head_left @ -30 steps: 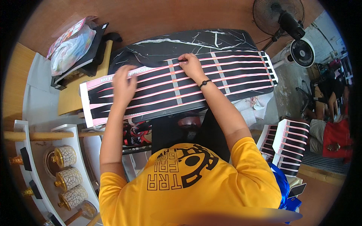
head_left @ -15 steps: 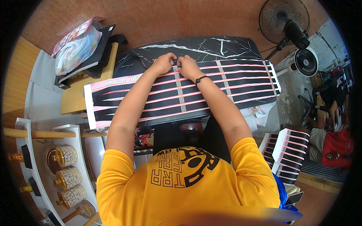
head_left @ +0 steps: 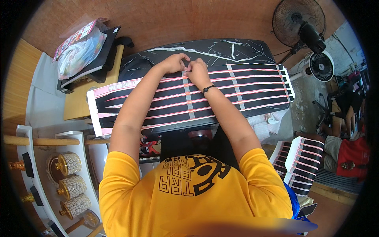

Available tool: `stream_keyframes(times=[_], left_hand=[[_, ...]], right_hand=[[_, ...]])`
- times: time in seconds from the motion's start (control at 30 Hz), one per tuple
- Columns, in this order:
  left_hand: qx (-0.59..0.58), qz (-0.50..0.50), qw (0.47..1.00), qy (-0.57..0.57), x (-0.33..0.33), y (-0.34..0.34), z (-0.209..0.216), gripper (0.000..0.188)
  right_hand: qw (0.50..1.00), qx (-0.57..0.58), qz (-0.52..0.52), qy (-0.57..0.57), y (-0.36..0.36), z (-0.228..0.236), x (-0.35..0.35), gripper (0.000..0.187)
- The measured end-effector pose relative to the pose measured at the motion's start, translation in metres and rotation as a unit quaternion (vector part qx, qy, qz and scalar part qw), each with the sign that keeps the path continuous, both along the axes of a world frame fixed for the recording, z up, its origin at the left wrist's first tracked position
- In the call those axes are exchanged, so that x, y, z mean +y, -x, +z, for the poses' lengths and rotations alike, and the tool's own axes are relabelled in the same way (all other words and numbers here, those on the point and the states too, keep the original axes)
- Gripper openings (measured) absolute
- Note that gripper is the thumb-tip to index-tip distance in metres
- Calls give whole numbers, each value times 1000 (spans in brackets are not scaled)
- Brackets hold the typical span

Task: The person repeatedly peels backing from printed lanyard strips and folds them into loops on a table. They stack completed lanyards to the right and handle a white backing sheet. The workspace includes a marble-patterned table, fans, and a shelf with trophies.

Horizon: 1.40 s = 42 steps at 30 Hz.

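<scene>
Across a black marble-patterned table (head_left: 166, 50) lies a long black sheet with pink and white stripes (head_left: 213, 94). Grey strips run crosswise over it, and the middle grey strip (head_left: 189, 101) starts beneath my hands. My left hand (head_left: 175, 63) is at the sheet's far edge with its fingers curled into a pinch. Close beside it on the right, my right hand (head_left: 197, 72) bends its fingers down at the same spot, over the far end of that strip. The fingertips almost meet. Whatever lies between them is too small to make out.
At the right stand two fans (head_left: 321, 66). Another striped black sheet (head_left: 304, 164) rests at lower right, and a person in a red top (head_left: 353, 154) is beyond it. To the left are a plastic bag (head_left: 82, 55) and a shelf with gold-lidded jars (head_left: 72, 185).
My left hand has shifted slightly right and away from me, bringing its fingers closer to the right hand. The right hand's fingers have curled a little more over the strip's end.
</scene>
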<state>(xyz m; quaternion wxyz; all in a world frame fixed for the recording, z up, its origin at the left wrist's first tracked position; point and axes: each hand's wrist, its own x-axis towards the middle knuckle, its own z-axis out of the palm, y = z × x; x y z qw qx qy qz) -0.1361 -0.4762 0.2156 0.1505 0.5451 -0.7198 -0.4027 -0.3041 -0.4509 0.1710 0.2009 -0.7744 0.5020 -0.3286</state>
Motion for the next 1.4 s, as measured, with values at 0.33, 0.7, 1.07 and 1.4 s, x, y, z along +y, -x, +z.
stream_keyframes(times=[0.33,0.7,1.07,1.4], left_hand=[[-23,-5,999,38,2,4,1,45],[-13,0,999,46,3,6,-4,45],[-6,22,1000,-9,0,2,3,48],[-91,-7,995,26,-14,8,7,55]], right_hand=[[998,-49,-9,48,0,-10,10,18],[992,-75,-5,102,-1,-16,16,15],[993,-90,-13,72,0,-14,17,17],[992,-103,-9,66,1,-14,17,18]])
